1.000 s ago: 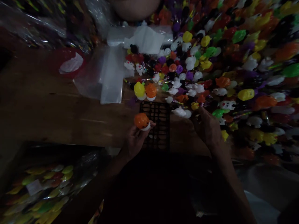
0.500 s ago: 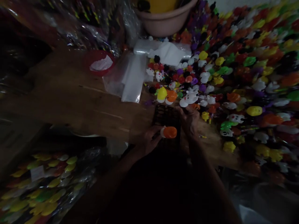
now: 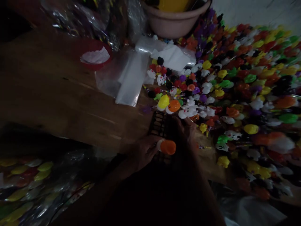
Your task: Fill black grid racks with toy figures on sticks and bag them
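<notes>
An orange plastic toy figure [image 3: 168, 147] with a white base is pinched by my left hand [image 3: 147, 149], above a dark grid tray [image 3: 158, 123]. Deep in shadow, my right hand [image 3: 187, 131] sits at the tray's right side with its fingers curled; what they hold, if anything, I cannot make out. Just beyond its fingertips is a white toy figure [image 3: 188, 111]. A yellow toy figure [image 3: 163, 102] and another orange toy figure [image 3: 174, 106] lie at the tray's far end.
A large heap of coloured toy figures [image 3: 251, 78] covers the right side. Clear plastic bags [image 3: 129, 89], a red dish [image 3: 94, 65] with paper and a pink basin [image 3: 174, 23] stand on the wooden table [image 3: 77, 103]. Bagged yellow toys [image 3: 18, 194] lie lower left.
The camera view has shifted, so table things sit a little lower. My left hand still holds the orange toy over the tray. My right hand stays by the tray's right side.
</notes>
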Demonstrator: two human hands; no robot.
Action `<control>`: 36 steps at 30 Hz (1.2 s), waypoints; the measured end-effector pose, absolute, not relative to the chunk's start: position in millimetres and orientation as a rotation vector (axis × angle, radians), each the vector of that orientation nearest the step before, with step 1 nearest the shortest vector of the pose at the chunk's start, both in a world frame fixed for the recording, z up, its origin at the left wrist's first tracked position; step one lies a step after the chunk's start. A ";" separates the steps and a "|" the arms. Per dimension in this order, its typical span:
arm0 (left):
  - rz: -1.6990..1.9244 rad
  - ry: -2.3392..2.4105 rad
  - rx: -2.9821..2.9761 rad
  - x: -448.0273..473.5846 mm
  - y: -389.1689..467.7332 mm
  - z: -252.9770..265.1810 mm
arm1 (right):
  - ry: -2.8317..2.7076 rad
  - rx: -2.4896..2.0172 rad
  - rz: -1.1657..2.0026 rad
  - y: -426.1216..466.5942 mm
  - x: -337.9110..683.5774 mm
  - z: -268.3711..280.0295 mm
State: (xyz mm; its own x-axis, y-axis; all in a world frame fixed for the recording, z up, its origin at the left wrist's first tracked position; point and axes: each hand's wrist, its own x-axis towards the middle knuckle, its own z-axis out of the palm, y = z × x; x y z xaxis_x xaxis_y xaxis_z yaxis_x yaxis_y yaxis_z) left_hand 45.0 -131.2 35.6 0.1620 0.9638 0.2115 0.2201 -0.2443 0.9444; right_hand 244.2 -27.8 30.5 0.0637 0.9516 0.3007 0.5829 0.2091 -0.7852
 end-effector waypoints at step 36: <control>1.084 1.352 1.642 90.1 -108.2 49.8 | -1.449 -1.422 0.680 -100.6 244.4 60.9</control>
